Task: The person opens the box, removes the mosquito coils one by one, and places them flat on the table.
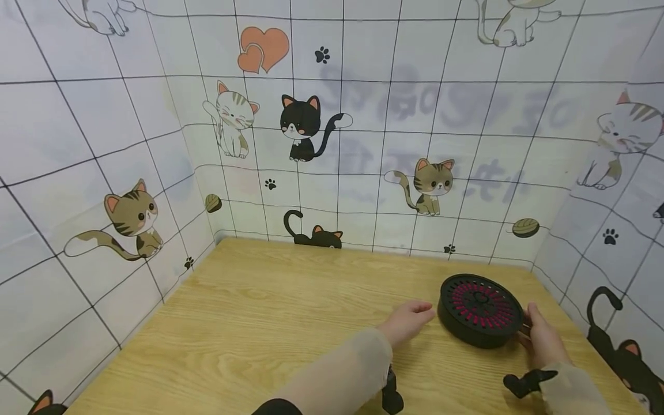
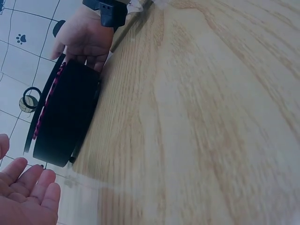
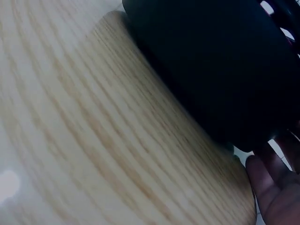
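A round black mosquito coil holder [image 1: 480,311] with a slotted lid, magenta showing through the slots, is at the right part of the table. My right hand [image 1: 544,340] holds its right edge, thumb up by the rim and fingers lower at the side. In the left wrist view, the right hand [image 2: 89,40] meets the far end of the holder [image 2: 68,112], and a small ring stands out from the lid. My left hand [image 1: 407,323] is just left of the holder, apart from it, its fingers [image 2: 33,183] loosely extended and holding nothing.
The wooden table [image 1: 290,300] extends to the left and front. Cat-print wall sheets [image 1: 363,144] enclose it at the back and both sides; the right sheet stands close to the right hand. Black wrist mounts [image 1: 391,392] hang at both sleeves.
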Available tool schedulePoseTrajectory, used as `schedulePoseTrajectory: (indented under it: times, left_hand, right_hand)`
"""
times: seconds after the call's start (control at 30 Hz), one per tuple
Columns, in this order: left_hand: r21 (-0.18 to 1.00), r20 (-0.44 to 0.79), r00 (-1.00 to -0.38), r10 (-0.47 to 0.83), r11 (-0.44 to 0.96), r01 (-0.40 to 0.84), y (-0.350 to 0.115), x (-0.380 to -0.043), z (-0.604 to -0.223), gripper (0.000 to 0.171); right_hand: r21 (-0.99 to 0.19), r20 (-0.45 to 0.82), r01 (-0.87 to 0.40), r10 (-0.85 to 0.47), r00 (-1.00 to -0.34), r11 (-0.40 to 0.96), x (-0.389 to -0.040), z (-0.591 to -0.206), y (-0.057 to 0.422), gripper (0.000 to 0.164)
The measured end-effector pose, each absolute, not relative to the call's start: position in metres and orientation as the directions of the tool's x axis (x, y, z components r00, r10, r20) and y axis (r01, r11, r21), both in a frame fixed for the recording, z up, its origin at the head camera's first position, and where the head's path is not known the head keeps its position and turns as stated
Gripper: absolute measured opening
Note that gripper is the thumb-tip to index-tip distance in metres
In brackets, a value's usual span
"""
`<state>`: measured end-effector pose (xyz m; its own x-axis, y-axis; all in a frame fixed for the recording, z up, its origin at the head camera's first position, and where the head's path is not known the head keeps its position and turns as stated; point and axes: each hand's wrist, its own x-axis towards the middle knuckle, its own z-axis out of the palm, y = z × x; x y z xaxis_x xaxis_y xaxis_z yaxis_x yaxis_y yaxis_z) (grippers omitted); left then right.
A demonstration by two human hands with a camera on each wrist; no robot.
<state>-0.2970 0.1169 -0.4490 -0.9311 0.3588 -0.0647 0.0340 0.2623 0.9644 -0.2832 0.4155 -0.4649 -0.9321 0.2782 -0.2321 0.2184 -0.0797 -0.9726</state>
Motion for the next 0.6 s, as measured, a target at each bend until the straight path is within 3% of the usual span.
schedulePoseTrajectory:
  times: [0.17,0.23,0.33,0.4,0.57,0.6]
  left_hand:
    - [0.965,-0.082,-0.931,0.355,0.263,0.015,0.119,-0.299,-0.453,0.040]
    - [0.965,-0.086,-0.936,0.342,0.261,0.007,0.120,-0.299,-0.454,0.039]
    - [0.977,-0.097,-0.942,0.321,0.210,-0.029,0.120,-0.299,-0.455,0.039]
    - [0.984,-0.112,-0.946,0.304,0.166,-0.063,0.120,-0.298,-0.455,0.041]
    - [0.990,-0.120,-0.952,0.281,0.100,-0.095,0.114,-0.301,-0.458,0.047]
    - [0.991,-0.114,-0.954,0.276,0.097,-0.091,0.112,-0.302,-0.458,0.048]
  right_hand:
    - [-0.971,-0.194,0.150,0.243,-0.951,-0.189,-0.284,-0.469,0.414,0.035]
    - [-0.976,-0.153,0.114,0.210,-0.966,-0.187,-0.284,-0.470,0.412,0.025]
    - [-0.982,-0.110,0.080,0.175,-0.978,-0.170,-0.284,-0.471,0.407,0.023]
    - [-0.987,-0.109,0.087,0.168,-0.980,-0.134,-0.285,-0.470,0.402,0.027]
    - [-0.990,-0.140,0.135,0.142,-0.980,-0.042,-0.287,-0.465,0.384,0.083]
    - [-0.989,-0.143,0.138,0.132,-0.981,-0.043,-0.288,-0.464,0.381,0.087]
